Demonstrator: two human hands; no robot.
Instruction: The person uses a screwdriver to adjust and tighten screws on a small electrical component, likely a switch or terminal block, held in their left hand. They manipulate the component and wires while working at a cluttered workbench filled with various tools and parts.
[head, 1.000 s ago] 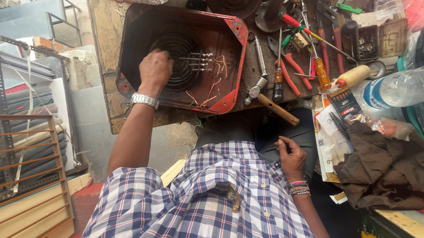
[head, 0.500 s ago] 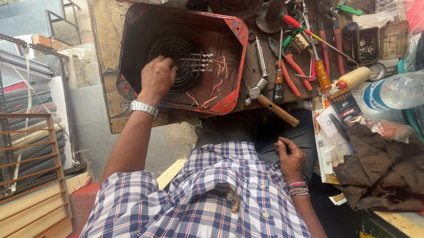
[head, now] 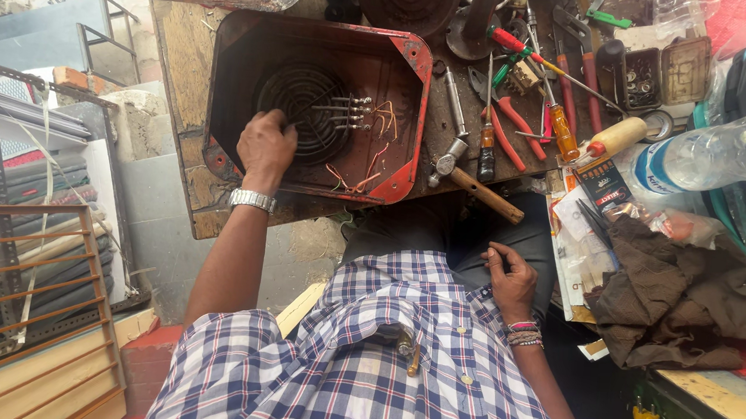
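Note:
A red metal housing [head: 408, 61] lies open on the workbench, with a dark spiral heating coil [head: 306, 102] and loose orange wires [head: 383, 119] inside. My left hand [head: 265, 147], with a metal watch on the wrist, reaches into the housing and its fingertips grip the coil's near edge. My right hand [head: 511, 283], with beaded bracelets on the wrist, rests on my dark trouser leg with fingers loosely curled and nothing in it. My checked shirt fills the bottom of the view.
To the right of the housing lie a hammer [head: 470, 181], red-handled pliers [head: 511, 136], screwdrivers [head: 559, 126], a plastic bottle [head: 713, 157] and a brown cloth [head: 687, 298]. Metal racks and a wooden frame [head: 31, 301] stand at the left.
My left hand has slid slightly back along the coil toward my body. My right hand stays on my leg.

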